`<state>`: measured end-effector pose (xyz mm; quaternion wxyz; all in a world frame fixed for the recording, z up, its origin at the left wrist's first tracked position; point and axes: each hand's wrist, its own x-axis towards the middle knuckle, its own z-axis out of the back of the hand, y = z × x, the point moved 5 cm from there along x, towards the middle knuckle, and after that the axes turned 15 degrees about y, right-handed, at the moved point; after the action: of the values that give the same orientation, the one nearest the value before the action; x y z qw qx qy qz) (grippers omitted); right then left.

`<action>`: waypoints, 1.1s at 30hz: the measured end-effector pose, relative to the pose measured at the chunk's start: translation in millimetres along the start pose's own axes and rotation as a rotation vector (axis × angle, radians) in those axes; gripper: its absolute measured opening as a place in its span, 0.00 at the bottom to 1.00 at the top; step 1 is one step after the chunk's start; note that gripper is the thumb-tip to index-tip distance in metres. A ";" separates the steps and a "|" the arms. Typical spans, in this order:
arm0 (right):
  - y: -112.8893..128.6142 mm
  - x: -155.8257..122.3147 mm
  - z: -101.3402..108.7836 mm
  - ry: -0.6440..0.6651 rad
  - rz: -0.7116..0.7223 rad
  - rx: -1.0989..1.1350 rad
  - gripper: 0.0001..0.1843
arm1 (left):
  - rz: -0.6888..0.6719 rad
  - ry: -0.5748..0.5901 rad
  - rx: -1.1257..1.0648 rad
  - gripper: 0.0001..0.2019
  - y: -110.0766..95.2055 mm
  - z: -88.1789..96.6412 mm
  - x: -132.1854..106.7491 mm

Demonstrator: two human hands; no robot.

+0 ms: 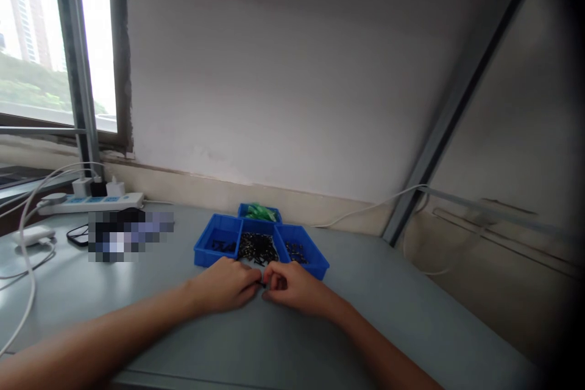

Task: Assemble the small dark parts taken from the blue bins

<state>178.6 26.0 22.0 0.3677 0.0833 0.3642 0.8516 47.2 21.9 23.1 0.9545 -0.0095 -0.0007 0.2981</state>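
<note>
My left hand (226,283) is closed in a pinch, with the end of a small black part (262,284) sticking out from its fingertips. Facing it, my right hand (295,287) has its fingers curled and its thumb and forefinger at the tip of that part. Whether the right fingers grip anything is too small to make out. Just beyond both hands lies a pile of small black and metallic pieces (258,247). A blue bin (217,228) with some dark pieces stands to its left. Another blue bin (315,254) with small metal pieces stands to its right.
Farther back, a blue bin holds green plastic bags (260,212). At the left are a white power strip (130,201) with plugs, loose white cables (31,292) and a pixelated item (128,234). A slanted metal post (434,146) meets the table's right side.
</note>
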 end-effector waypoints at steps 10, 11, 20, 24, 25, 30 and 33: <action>4.4 -0.1 -0.8 0.007 0.067 0.020 0.07 | -0.006 0.017 -0.107 0.08 3.3 -3.1 1.4; 5.9 -0.4 -0.3 -0.002 0.072 -0.005 0.06 | -0.003 0.018 -0.104 0.08 3.3 -3.4 1.8; 3.3 -2.0 5.3 -0.080 -0.038 -0.276 0.07 | 0.090 -0.034 0.013 0.08 6.2 4.1 -0.7; 4.8 -0.4 -1.3 -0.013 -0.073 -0.383 0.06 | 0.008 -0.043 -0.007 0.06 1.0 5.7 -1.4; 5.0 0.2 -2.9 -0.003 -0.082 -0.405 0.06 | -0.026 -0.046 -0.019 0.06 -0.8 5.5 -1.5; 5.4 0.9 -3.7 -0.081 -0.083 -0.469 0.09 | -0.033 -0.118 -0.008 0.06 3.4 9.9 -3.1; 2.6 0.6 -5.3 -0.082 -0.079 -0.463 0.17 | 0.102 -0.196 0.101 0.07 16.7 19.9 -5.0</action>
<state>174.5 22.2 19.8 0.4245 0.0171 0.1471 0.8933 33.5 33.2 42.7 0.9326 0.0677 -0.0787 0.3457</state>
